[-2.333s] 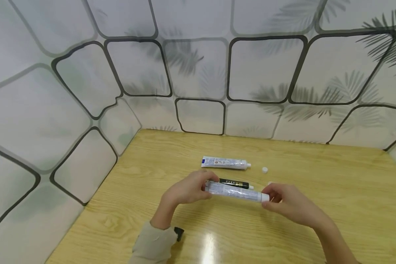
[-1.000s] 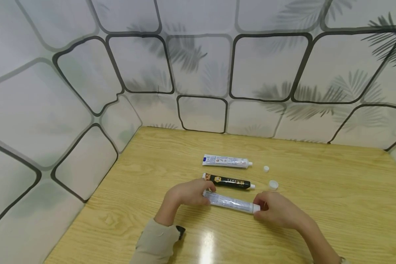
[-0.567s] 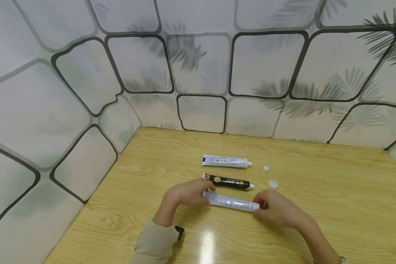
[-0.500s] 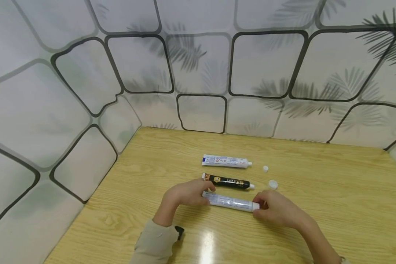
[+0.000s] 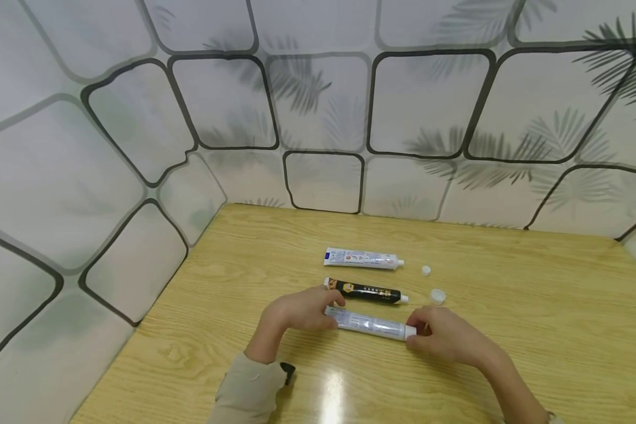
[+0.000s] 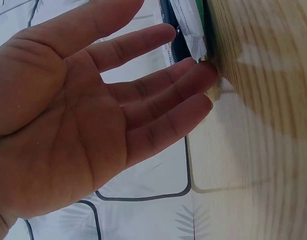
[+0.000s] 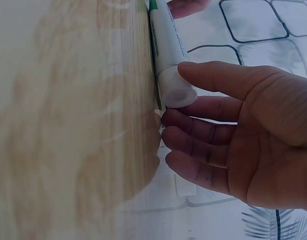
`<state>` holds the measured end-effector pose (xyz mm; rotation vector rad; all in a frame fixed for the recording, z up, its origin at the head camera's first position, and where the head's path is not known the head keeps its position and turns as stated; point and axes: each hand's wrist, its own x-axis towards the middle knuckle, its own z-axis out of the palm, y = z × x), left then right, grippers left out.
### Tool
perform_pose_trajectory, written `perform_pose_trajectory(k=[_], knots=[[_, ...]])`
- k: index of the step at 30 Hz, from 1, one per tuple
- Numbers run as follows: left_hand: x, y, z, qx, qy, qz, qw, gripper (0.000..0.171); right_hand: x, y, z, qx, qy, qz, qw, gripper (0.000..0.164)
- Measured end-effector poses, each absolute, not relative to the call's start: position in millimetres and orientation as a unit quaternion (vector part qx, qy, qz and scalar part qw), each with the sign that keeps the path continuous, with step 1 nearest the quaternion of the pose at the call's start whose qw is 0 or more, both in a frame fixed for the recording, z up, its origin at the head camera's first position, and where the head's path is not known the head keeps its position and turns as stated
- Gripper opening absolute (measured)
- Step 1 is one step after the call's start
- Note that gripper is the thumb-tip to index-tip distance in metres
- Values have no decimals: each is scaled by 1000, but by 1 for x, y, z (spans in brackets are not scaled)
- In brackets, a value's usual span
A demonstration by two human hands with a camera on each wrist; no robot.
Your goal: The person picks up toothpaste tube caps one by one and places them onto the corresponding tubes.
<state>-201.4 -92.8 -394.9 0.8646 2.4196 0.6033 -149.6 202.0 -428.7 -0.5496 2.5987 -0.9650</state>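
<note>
Nearest me in the head view lies a white toothpaste tube [image 5: 368, 325] with its white cap [image 5: 410, 333] on. My left hand [image 5: 304, 310] holds its flat crimped end between thumb and index finger. At the other end my right hand [image 5: 447, 335] pinches the cap; the right wrist view shows the thumb on the cap [image 7: 177, 90] and the fingers bent behind it. Just behind it is a black toothpaste tube [image 5: 368, 292] with a bare white nozzle. Farther back lies another white tube [image 5: 363, 259] with a blue end mark, uncapped too.
A small white cap [image 5: 426, 271] and a larger white cap [image 5: 437, 296] lie right of the uncapped tubes. Everything rests on a wood-grain table [image 5: 254, 247]. Patterned wall panels [image 5: 323, 106] close off the back and left sides.
Both hands have lowered the capped white tube from above the black tube onto the table in front of it, shifting it slightly left. Over the last second, almost no movement shows.
</note>
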Motion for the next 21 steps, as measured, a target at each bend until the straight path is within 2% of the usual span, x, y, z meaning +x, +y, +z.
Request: perform_pose_trajectory(k=[15, 21], knots=[[-215, -101, -393, 314, 872, 277, 253, 37, -156, 207, -421, -196, 913, -335, 123, 22], [-225, -102, -391, 335, 877, 275, 206, 33, -161, 210, -415, -165, 921, -340, 91, 23]])
